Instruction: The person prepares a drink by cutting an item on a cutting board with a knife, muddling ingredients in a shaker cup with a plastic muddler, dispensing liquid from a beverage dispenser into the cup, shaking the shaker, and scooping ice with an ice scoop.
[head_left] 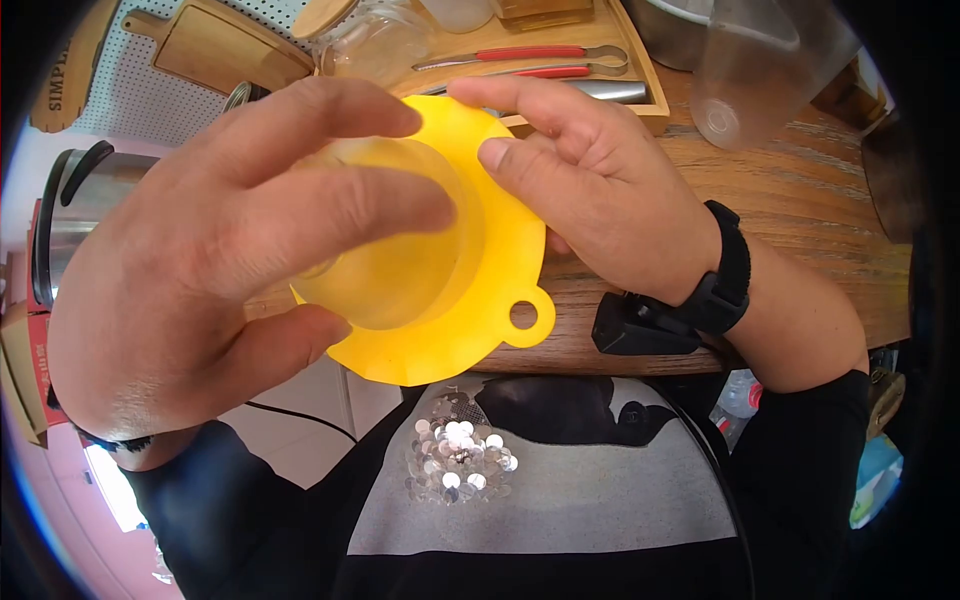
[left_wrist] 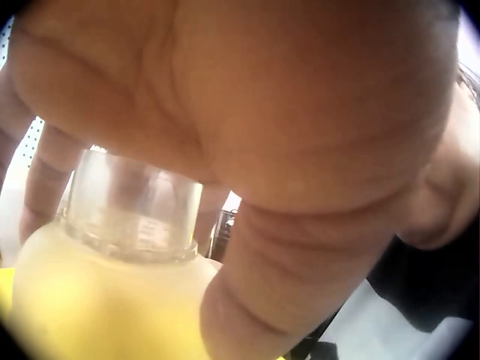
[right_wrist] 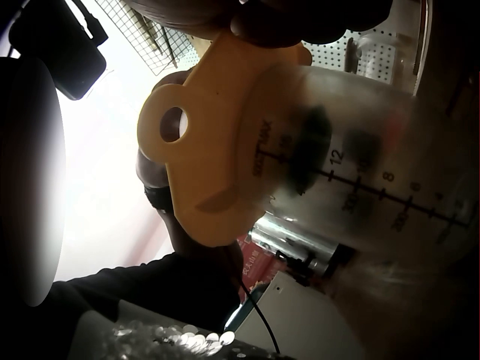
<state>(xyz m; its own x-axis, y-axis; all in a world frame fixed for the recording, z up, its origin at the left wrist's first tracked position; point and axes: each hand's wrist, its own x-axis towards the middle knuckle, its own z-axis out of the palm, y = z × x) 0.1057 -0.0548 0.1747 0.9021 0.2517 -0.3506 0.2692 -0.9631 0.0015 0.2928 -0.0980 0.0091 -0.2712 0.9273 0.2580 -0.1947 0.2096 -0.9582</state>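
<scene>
A soft yellow lid (head_left: pixel 510 245) with a ring-shaped tab is held up over the front of the table. My right hand (head_left: pixel 620 210) pinches its far right edge, thumb on the face and a fingertip behind. Against the lid stands a see-through measuring cup (head_left: pixel 400 295). In the right wrist view a black printed scale runs along the measuring cup (right_wrist: pixel 360 180), with MAX nearest the lid. My left hand (head_left: pixel 230 230) arches loosely over the cup, fingers apart. Seen from the left wrist, a narrower clear end of the cup (left_wrist: pixel 135 202) sits under the palm, partly hidden by it.
At the back is a wooden tray (head_left: pixel 655 85) with red-handled tongs (head_left: pixel 530 52) and a glass jar. A clear plastic cup (head_left: pixel 765 80) stands at the right, a steel kettle (head_left: pixel 95 190) at the left. Wooden boards (head_left: pixel 225 55) lean against the pegboard.
</scene>
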